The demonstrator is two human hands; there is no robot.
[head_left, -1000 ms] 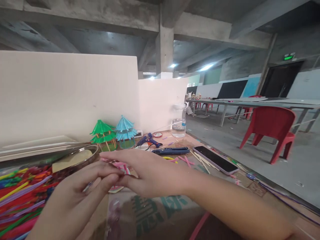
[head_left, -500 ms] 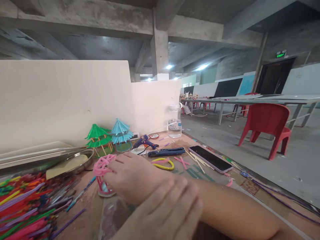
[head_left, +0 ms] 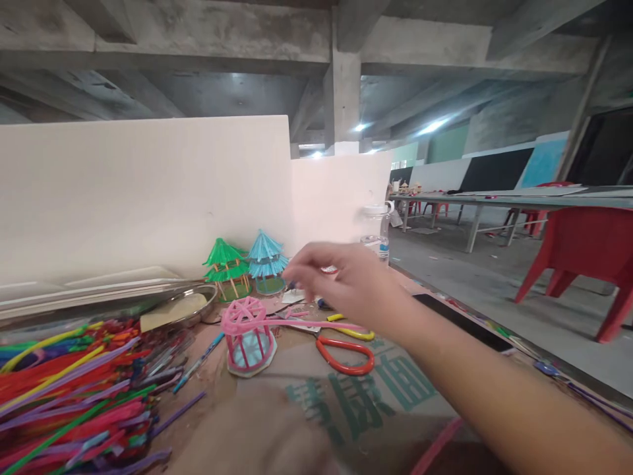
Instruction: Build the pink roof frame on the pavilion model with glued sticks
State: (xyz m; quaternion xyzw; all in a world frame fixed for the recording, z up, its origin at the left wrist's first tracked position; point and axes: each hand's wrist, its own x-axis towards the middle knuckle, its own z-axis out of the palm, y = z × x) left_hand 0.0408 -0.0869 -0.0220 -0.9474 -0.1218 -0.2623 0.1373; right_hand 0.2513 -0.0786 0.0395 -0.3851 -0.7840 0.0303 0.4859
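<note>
1. The right hand (head_left: 346, 284) is up in the air over the desk (head_left: 346, 409); its fingers are loosely bent and a bit blurry; it holds nothing; the arm comes in from the bottom right corner.
2. A blurry skin-coloured shape at the very bottom of the view may be the left hand (head_left: 257, 442); I cannot tell if it is open or closed.
3. The little pink cage house (head_left: 246, 338) stands upright on the desk, left of the right hand and below it; it has a pink domed top and something light blue inside; no hand touches it.
4. The red-handled scissors (head_left: 343, 356) lie flat on the desk just right of the pink cage house, under the right hand; a yellow loop (head_left: 353, 330) lies close behind them.
5. A big pile of coloured fuzzy sticks (head_left: 69, 389) fills the left side of the desk; there are red, green, purple and yellow ones.
6. A shiny metal tray (head_left: 198, 310) sits behind the pile.
7. A green paper house (head_left: 225, 267) and a blue paper house (head_left: 267, 260) stand side by side at the back, near the white board wall (head_left: 138, 191).
8. A clear water bottle (head_left: 378, 231) stands behind the right hand; a dark phone (head_left: 459, 320) lies flat near the right edge of the desk.
9. A red chair (head_left: 588, 257) stands on the floor, far off to the right.
</note>
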